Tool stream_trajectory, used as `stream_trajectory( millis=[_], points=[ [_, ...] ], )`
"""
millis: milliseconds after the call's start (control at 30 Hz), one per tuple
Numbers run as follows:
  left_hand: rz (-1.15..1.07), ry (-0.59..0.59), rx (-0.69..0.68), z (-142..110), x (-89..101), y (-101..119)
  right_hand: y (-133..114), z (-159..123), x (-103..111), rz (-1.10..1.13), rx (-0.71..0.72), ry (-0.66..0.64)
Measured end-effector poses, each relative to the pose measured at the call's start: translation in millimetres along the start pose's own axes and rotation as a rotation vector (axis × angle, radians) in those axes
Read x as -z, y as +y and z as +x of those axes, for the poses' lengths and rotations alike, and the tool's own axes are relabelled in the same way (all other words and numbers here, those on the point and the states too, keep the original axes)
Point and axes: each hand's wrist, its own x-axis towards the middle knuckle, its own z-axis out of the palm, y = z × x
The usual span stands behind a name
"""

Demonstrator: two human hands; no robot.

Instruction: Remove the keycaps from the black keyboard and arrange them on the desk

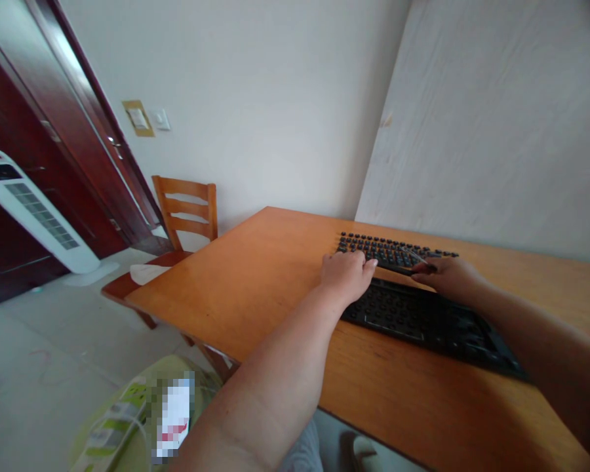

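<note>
A black keyboard base [398,308] with rows of bare round key posts lies slantwise on the wooden table. Just beyond it, black keycaps [373,246] are spread in rows. My left hand [347,275] is at the base's far left corner, fingers curled and thumb sticking out to the right; its grip on the edge is partly hidden. Over the right part of the keycaps, my right hand [452,275] pinches a thin metal tool [415,255] with a dark handle. The tool's tip points left, among the keycaps. My right forearm covers part of the base's right end.
The wooden table [236,275] meets a pale wall and a leaning grey panel [491,131]. A wooden chair [187,210] stands at its left end. Left below is a green stool [167,367] bearing a power strip [115,426]. A white tower fan [39,210] stands by the door.
</note>
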Motion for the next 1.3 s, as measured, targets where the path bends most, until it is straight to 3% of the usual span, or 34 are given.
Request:
stream_trajectory(
  millis=[667,900,1133,1300],
  points=[
    [0.243,-0.074,-0.095,-3.5,-0.1,5.3,-1.3,7.6,0.2,0.013,-0.049,-0.178],
    [0.24,-0.114,-0.044,-2.5,-0.4,2.2,0.4,12.1,-3.9,0.014,-0.049,-0.15],
    [0.163,-0.091,0.122,1.8,6.7,-2.1,-5.2,13.0,-4.1,-0.03,-0.035,-0.113],
    [0.164,-0.097,0.137,2.2,8.1,-2.9,-8.8,15.0,-4.5,-0.056,-0.016,-0.093]
  ],
)
